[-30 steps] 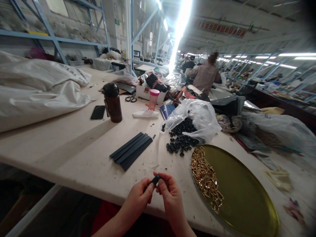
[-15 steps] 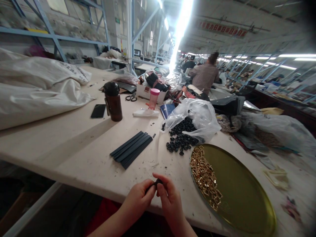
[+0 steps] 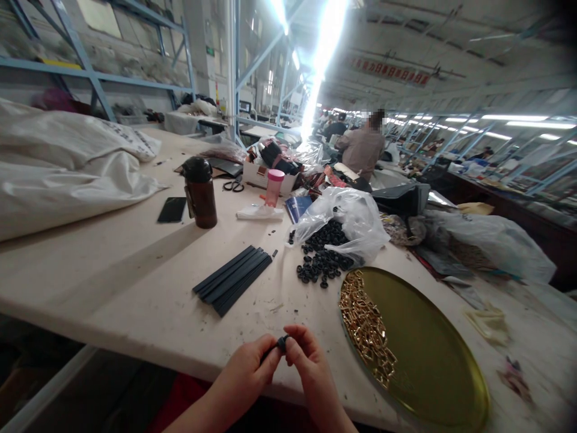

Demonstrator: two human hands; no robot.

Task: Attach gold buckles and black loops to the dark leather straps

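Both hands meet over the table's front edge around a small dark piece (image 3: pixel 282 343). My left hand (image 3: pixel 247 367) is closed on it, and a dark strip-like part runs back under the thumb. The thumb and fingertips of my right hand (image 3: pixel 309 361) pinch its other end; fingers cover most of it. Beyond the hands lies a stack of flat black strips (image 3: pixel 232 279). Small black rings (image 3: pixel 322 264) spill from a clear plastic bag (image 3: pixel 360 219). To the right, a round gold tray (image 3: pixel 433 349) carries a heap of gold metal buckles (image 3: pixel 365 325) along its left side.
A brown bottle (image 3: pixel 201 195), a phone (image 3: pixel 172 210), scissors (image 3: pixel 233 186) and a pink-lidded cup (image 3: pixel 274 187) stand or lie farther back. White sacking (image 3: pixel 67 168) covers the left end of the table. A co-worker (image 3: pixel 362 150) is beyond the piled materials.
The camera view has shifted slightly, so the scene sits a little more to the left. Both hands stay together on the dark piece, with the fingers slightly rearranged and more of it showing.
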